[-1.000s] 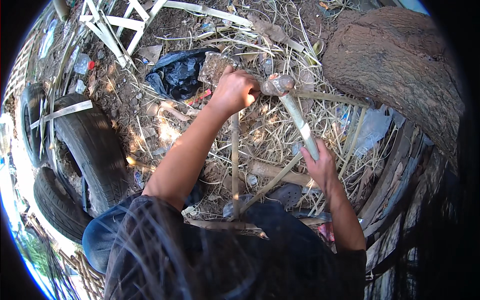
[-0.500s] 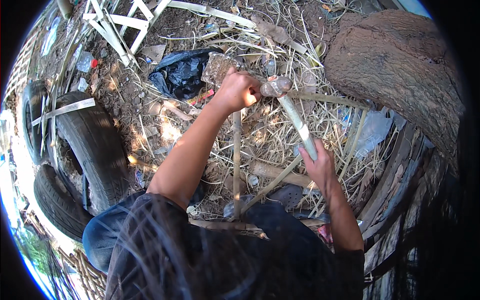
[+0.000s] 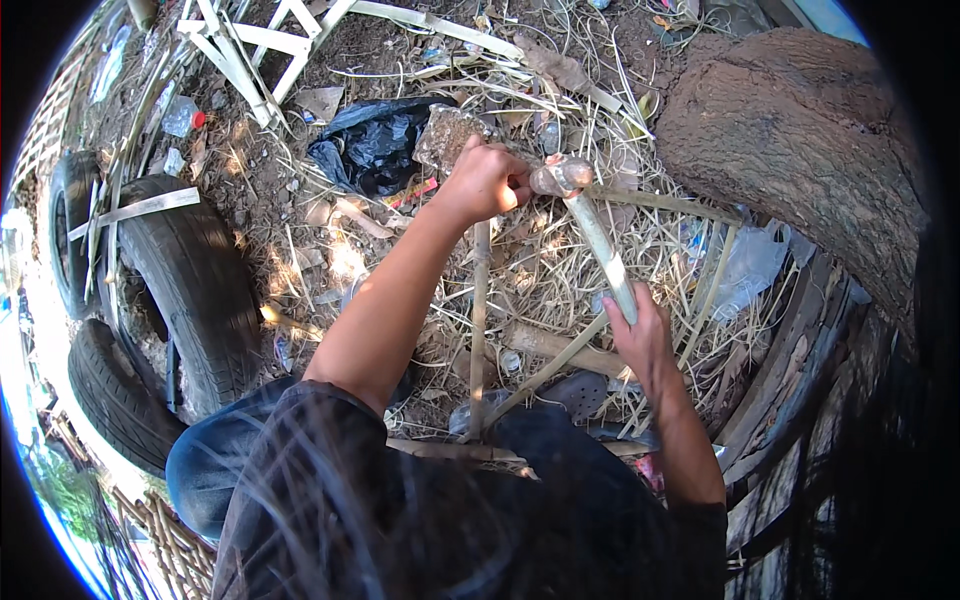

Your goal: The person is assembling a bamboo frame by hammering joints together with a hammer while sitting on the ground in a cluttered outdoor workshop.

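My right hand (image 3: 640, 330) grips the lower handle of a hammer (image 3: 600, 245) with a pale shaft and a rounded, worn head. The hammer head is right beside the fingers of my left hand (image 3: 487, 182), close to the corner of a bamboo frame. Those left fingers are closed in a pinch; what they hold is hidden. A rough stone block (image 3: 448, 140) lies just beyond that hand. From the corner one bamboo strip (image 3: 660, 203) runs right and another (image 3: 480, 310) comes toward me, with a slanting strip (image 3: 560, 360) joining lower down.
A thick tree trunk (image 3: 790, 130) fills the far right. Old tyres (image 3: 190, 280) stand at the left. A black plastic bag (image 3: 370, 150), thin shavings (image 3: 540, 265), clear plastic (image 3: 750, 265) and a bottle (image 3: 180, 117) litter the ground. Crossed pale strips (image 3: 255, 50) lie at the far left.
The whole view has shifted slightly, so things sit a little farther right in it. Both hands and the hammer keep nearly the same places relative to each other.
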Demonstrator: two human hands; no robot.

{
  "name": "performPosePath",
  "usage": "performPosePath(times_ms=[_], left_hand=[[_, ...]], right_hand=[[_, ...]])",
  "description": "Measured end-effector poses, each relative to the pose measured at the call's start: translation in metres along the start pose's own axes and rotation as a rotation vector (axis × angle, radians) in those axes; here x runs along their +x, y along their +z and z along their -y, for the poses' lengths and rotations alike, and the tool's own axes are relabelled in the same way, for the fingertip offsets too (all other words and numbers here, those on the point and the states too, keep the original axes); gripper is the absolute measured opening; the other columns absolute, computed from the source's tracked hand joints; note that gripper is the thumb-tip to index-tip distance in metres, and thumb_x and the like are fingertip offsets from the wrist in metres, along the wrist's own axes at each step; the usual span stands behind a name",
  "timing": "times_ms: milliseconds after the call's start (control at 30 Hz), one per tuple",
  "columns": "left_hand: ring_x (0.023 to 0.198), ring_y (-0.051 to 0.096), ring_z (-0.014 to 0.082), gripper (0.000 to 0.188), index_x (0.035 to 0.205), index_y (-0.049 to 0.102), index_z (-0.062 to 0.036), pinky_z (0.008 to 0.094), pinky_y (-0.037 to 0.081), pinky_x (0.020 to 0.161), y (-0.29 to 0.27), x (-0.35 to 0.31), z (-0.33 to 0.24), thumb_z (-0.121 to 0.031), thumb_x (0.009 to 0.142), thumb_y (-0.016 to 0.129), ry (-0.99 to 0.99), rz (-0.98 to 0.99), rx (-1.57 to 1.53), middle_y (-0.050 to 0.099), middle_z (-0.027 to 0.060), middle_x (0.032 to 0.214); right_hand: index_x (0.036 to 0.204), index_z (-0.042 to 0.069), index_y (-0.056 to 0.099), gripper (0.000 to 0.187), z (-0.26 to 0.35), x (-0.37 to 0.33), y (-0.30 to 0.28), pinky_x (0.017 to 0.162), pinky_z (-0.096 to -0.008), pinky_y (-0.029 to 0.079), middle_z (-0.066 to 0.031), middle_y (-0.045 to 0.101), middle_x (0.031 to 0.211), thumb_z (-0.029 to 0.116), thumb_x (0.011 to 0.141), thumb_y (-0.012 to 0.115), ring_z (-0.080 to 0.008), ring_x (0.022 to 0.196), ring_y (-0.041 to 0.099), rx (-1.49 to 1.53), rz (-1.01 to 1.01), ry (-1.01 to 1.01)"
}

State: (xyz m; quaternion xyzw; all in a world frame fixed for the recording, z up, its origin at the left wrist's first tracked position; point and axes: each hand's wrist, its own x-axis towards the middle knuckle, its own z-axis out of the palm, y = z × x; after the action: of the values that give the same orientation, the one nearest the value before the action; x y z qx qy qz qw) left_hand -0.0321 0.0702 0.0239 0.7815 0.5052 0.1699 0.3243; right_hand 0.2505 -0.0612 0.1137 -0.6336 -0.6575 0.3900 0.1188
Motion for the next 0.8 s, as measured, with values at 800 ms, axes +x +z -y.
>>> performPosePath(times_ms=[800], left_hand=[[0.074, 0.06, 0.0236, 0.014, 0.066, 0.062, -0.0126, 0.039, 0.036, 0.083, 0.004, -0.002, 0.006, -0.022, 0.067, 0.073, 0.007, -0.01, -0.08, 0.062, 0.0033, 0.066]], right_hand=[[0.101, 0.002, 0.055, 0.023, 0.005, -0.002, 0.01, 0.053, -0.0464, 0.049, -0.0197, 0.063, 0.067, 0.018, 0.09, 0.068, -0.0406, 0.063, 0.065, -0.028, -0.042, 0.015]])
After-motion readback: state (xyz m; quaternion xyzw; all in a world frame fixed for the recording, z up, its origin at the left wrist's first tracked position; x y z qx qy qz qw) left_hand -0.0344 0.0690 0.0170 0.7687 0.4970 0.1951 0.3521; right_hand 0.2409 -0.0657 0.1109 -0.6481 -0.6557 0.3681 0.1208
